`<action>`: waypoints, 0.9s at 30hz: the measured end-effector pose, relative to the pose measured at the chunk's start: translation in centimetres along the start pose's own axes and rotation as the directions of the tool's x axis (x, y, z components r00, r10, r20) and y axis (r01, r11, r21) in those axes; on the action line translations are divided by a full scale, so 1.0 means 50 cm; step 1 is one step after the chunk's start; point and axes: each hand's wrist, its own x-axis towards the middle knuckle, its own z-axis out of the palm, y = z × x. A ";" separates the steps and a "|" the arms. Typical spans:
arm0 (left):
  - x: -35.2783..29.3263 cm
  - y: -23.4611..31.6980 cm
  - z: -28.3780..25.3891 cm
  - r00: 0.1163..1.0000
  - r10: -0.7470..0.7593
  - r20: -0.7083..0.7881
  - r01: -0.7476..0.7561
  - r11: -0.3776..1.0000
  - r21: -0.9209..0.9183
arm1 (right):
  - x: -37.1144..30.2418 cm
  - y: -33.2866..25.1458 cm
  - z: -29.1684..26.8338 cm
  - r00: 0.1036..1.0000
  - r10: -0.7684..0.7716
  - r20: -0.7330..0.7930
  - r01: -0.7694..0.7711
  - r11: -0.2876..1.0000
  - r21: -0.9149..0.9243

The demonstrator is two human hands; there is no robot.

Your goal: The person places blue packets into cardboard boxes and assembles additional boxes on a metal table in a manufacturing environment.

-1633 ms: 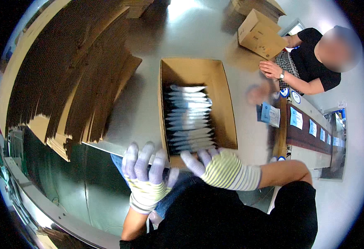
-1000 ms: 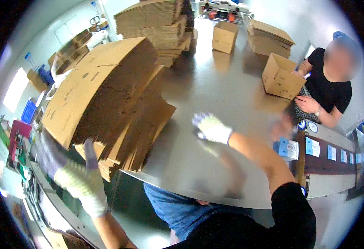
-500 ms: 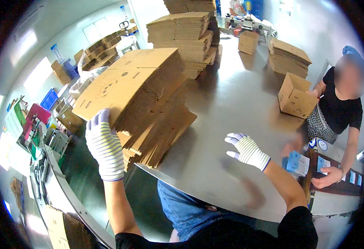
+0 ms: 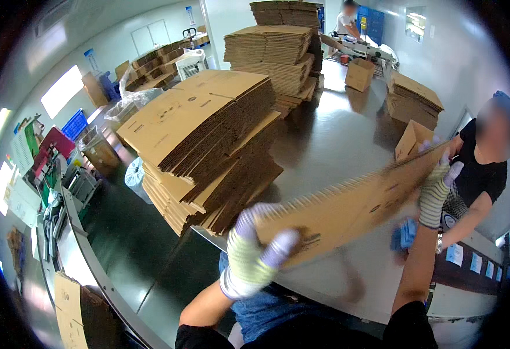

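A flat, folded cardboard box (image 4: 354,209) is tilted on edge above the near part of the metal table (image 4: 319,157). My left hand (image 4: 255,253), in a striped knit glove, grips its left end with the thumb on the near face. At the far right end my right hand (image 4: 436,195), gloved the same way, is closed on the cardboard, its thumb also on my side. The leaning stack of flat boxes (image 4: 191,116) stands to the left of my left hand. Behind the held cardboard, an opened box (image 4: 413,139) is partly hidden.
A co-worker (image 4: 487,157) in a blue cap stands at the right, beside a dark conveyor (image 4: 464,273) carrying small blue-and-white packets. Taller flat-box stacks (image 4: 272,52) rise at the back. Another flat stack (image 4: 413,99) and an upright box (image 4: 359,74) stand farther right.
My left hand has left the stack and moved right with a flat box. My right hand has moved right and up and now grips the box's other end. The view has shifted slightly.
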 end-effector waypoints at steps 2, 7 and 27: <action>0.007 -0.088 0.016 0.985 -0.137 -0.103 0.117 0.977 -0.177 | -0.056 -0.027 -0.005 0.990 0.086 -0.114 -0.079 0.994 0.069; -0.017 -0.246 0.045 0.782 -0.499 -0.373 0.355 0.849 -0.392 | -0.191 0.018 -0.015 0.816 0.292 0.499 0.041 0.832 -0.553; 0.010 -0.161 0.081 0.737 0.066 0.673 -0.580 0.573 0.579 | -0.166 -0.050 0.292 0.214 0.739 0.639 0.472 0.495 -0.729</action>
